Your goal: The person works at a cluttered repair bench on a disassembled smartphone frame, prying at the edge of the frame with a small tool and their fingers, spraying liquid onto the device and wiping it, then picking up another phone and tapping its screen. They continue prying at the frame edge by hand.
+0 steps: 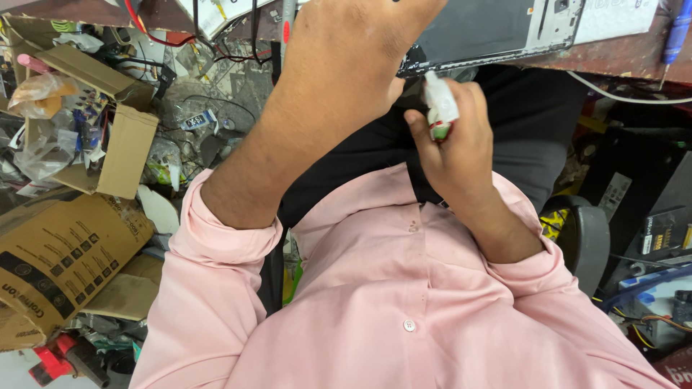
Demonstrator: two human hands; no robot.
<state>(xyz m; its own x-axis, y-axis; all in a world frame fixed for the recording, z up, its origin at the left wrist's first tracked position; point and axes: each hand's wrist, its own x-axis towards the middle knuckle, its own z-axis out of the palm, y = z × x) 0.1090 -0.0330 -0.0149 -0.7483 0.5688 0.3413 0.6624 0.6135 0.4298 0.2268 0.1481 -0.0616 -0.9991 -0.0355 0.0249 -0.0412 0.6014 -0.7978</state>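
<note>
My right hand (455,148) is closed around a small white tube (440,105) with a red and green band, held near my lap just below the bench edge. My left hand (353,50) reaches up toward the edge of a flat dark panel with a grey frame (497,29) that lies on the bench; its fingers are cut off by the top of the view. Both arms come out of pink shirt sleeves, and my pink shirt fills the lower middle of the view.
A worn reddish bench edge (620,57) runs along the top right. Cardboard boxes (65,245), plastic bags and wires litter the floor at left. A black chair armrest (587,238) and electronic parts (663,230) sit at right.
</note>
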